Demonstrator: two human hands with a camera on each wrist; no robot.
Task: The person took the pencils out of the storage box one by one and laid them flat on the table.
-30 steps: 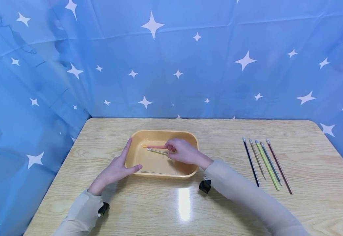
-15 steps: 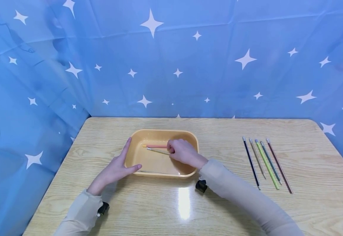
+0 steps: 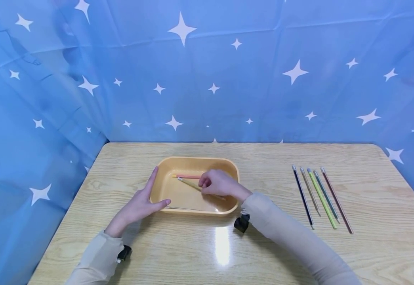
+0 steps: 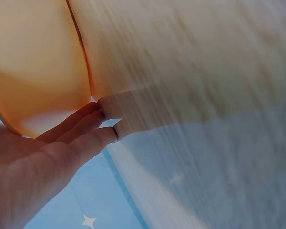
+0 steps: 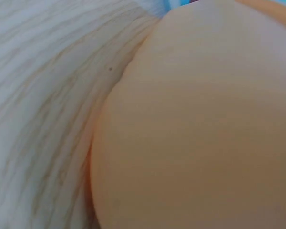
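An orange plastic tray [image 3: 192,202] stands on the table. Against its left end rests my left hand [image 3: 139,204], thumb and fingers spread at the near corner; the left wrist view shows the fingers [image 4: 81,126] straight along the outer wall. Inside the tray, my right hand [image 3: 222,184] has curled fingers pinching a gold pencil [image 3: 189,183] with a white end. A red pencil [image 3: 189,177] with a yellow end lies just beyond, partly behind the hand. One thin pencil [image 3: 185,208] lies along the near wall. The tray's wall [image 5: 190,119] fills the right wrist view, hiding the hand.
To the right on the table lie several pencils: a black one [image 3: 303,196], a gold one, a lime green one [image 3: 321,198], a dark green one and a dark red one [image 3: 336,200]. A blue starry cloth [image 3: 249,79] hangs behind the table.
The gold pencil has turned in the tray, its right end swinging toward me, and its tip now shows past my right hand. The left hand stays on the tray.
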